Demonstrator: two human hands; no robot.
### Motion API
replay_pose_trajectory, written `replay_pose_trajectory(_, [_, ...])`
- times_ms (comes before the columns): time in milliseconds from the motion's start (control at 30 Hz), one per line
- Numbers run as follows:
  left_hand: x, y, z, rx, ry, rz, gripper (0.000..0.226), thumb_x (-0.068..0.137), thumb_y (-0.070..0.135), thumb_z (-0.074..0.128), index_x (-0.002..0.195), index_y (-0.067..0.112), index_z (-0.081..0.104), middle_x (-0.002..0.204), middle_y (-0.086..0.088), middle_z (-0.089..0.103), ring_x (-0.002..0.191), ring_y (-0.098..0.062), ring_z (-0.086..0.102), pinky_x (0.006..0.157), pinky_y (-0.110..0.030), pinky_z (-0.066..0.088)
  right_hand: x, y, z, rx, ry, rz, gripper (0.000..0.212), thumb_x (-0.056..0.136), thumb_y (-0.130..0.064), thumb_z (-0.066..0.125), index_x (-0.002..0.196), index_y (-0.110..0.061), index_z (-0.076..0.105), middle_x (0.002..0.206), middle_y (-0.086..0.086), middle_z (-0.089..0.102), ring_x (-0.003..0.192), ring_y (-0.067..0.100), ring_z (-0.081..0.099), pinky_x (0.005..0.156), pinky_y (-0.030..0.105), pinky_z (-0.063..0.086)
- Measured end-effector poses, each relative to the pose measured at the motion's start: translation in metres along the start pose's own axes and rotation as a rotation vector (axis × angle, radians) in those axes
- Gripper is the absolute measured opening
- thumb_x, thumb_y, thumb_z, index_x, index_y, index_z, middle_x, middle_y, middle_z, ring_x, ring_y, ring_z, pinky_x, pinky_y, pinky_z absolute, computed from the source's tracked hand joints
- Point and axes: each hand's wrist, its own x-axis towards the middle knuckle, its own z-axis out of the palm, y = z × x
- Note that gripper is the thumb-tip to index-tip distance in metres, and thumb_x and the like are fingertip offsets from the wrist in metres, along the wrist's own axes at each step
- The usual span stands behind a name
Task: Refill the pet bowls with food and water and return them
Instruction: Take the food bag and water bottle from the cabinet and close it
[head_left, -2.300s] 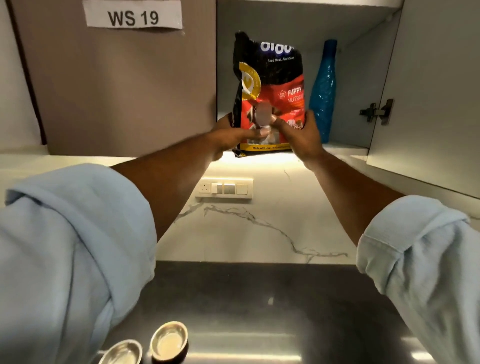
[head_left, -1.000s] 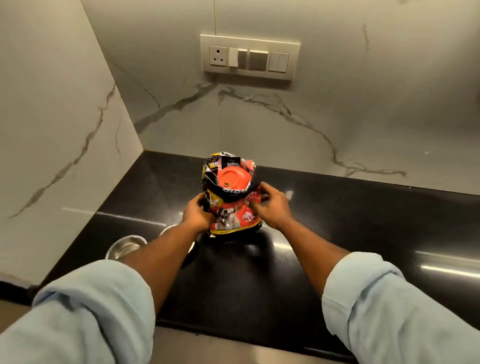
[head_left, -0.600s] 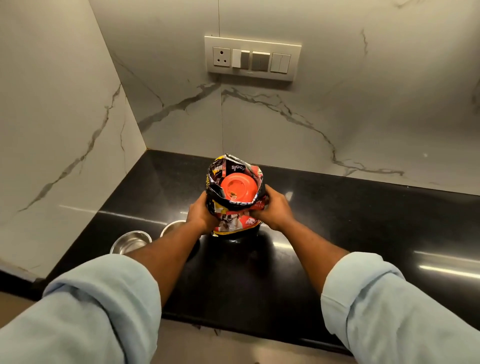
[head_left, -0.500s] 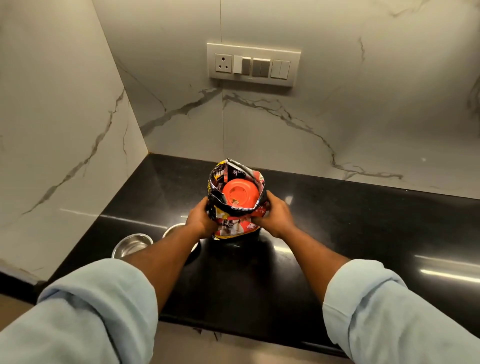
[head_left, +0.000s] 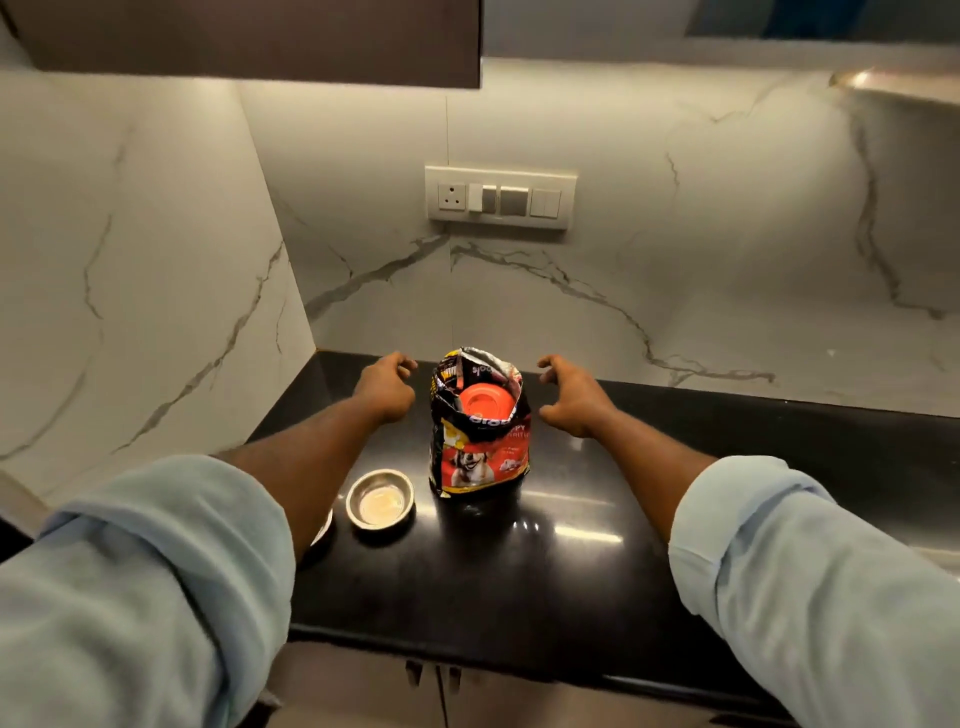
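Note:
A black and red bag of puppy food (head_left: 480, 447) stands upright on the black counter (head_left: 519, 571), its top open with an orange round scoop or lid (head_left: 487, 402) inside. A small steel pet bowl (head_left: 380, 499) sits just left of the bag. A second bowl (head_left: 323, 527) shows only as a sliver behind my left forearm. My left hand (head_left: 387, 387) hovers left of the bag top, fingers loosely curled, holding nothing. My right hand (head_left: 574, 397) hovers right of it, fingers spread, also apart from the bag.
A marble wall closes the left side and the back, with a switch panel (head_left: 501, 197) above the bag. A dark upper cabinet (head_left: 249, 36) hangs overhead. The counter's front edge runs along the bottom, with cabinet doors (head_left: 441, 686) below.
The bag came down from the upper shelf onto the counter. Both hands, which gripped its sides half a second ago, have let go and moved outward.

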Motion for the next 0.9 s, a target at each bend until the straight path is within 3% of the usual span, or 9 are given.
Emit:
replay_pose_trajectory(133, [0.002,0.044,-0.027,-0.04,0.095,0.091,0.034,0.096,-0.004,0.054,0.125,0.009,0.066,0.124,-0.014,0.067,0.107,-0.03,0.063,0.087,-0.039,0.055,0.001,-0.029,-0.046,-0.001,0.171,-0.073,0.054,0.083,-0.014,0.074,0.134,-0.022,0.059,0.115,0.0,0.065,0.106,0.024,0.065,0.094,0.045,0.058])
replay_pose_trajectory(233, [0.004,0.083,-0.043,-0.055,0.147,0.205,0.028,0.097,-0.002,0.05,0.112,0.011,0.07,0.116,-0.013,0.074,0.101,-0.028,0.066,0.081,-0.033,0.051,0.003,-0.054,-0.084,-0.018,0.292,-0.163,0.04,0.085,-0.02,0.075,0.124,-0.02,0.064,0.104,-0.003,0.067,0.092,0.02,0.066,0.087,0.045,0.061])
replay_pose_trajectory(367, [-0.003,0.143,-0.058,-0.052,0.191,0.387,0.021,0.099,0.015,0.054,0.104,0.014,0.074,0.105,-0.007,0.075,0.098,-0.027,0.065,0.083,-0.03,0.046,0.0,-0.084,-0.133,-0.031,0.46,-0.292,0.029,0.087,-0.023,0.075,0.114,-0.021,0.066,0.097,-0.006,0.07,0.078,0.016,0.068,0.076,0.044,0.063])
replay_pose_trajectory(433, [-0.008,0.171,-0.063,-0.029,0.204,0.522,0.02,0.096,0.024,0.055,0.097,0.017,0.074,0.099,-0.006,0.075,0.093,-0.028,0.067,0.082,-0.034,0.051,-0.004,-0.095,-0.156,-0.034,0.576,-0.338,0.022,0.085,-0.025,0.073,0.105,-0.023,0.066,0.089,-0.011,0.07,0.073,0.014,0.069,0.074,0.041,0.061])
replay_pose_trajectory(500, [-0.016,0.194,-0.069,0.032,0.221,0.7,0.017,0.09,0.027,0.058,0.089,0.015,0.07,0.089,-0.005,0.075,0.083,-0.028,0.067,0.077,-0.037,0.054,-0.006,-0.102,-0.176,-0.058,0.675,-0.375,0.02,0.083,-0.028,0.073,0.1,-0.025,0.064,0.083,-0.014,0.067,0.071,0.012,0.067,0.071,0.037,0.059])
replay_pose_trajectory(633, [-0.028,0.24,-0.077,0.192,0.341,1.016,0.018,0.089,0.032,0.067,0.08,0.019,0.059,0.074,0.006,0.064,0.066,-0.021,0.057,0.063,-0.034,0.046,-0.012,-0.103,-0.214,-0.185,0.851,-0.466,0.021,0.083,-0.031,0.071,0.1,-0.022,0.061,0.085,-0.012,0.064,0.08,0.011,0.059,0.069,0.035,0.055])
replay_pose_trajectory(733, [-0.03,0.271,-0.081,0.223,0.485,1.152,0.022,0.093,0.039,0.067,0.082,0.021,0.058,0.076,0.008,0.062,0.063,-0.018,0.057,0.06,-0.031,0.041,-0.012,-0.102,-0.24,-0.17,0.997,-0.467,0.02,0.086,-0.028,0.072,0.101,-0.018,0.064,0.089,-0.007,0.067,0.083,0.012,0.059,0.069,0.028,0.05])
replay_pose_trajectory(900, [-0.027,0.334,-0.094,0.091,0.585,1.235,0.025,0.093,0.043,0.062,0.082,0.021,0.059,0.073,0.014,0.055,0.06,-0.016,0.056,0.06,-0.029,0.043,-0.007,-0.108,-0.277,-0.177,1.114,-0.469,0.013,0.089,-0.029,0.07,0.087,-0.019,0.062,0.067,-0.008,0.064,0.056,0.013,0.057,0.056,0.022,0.039])
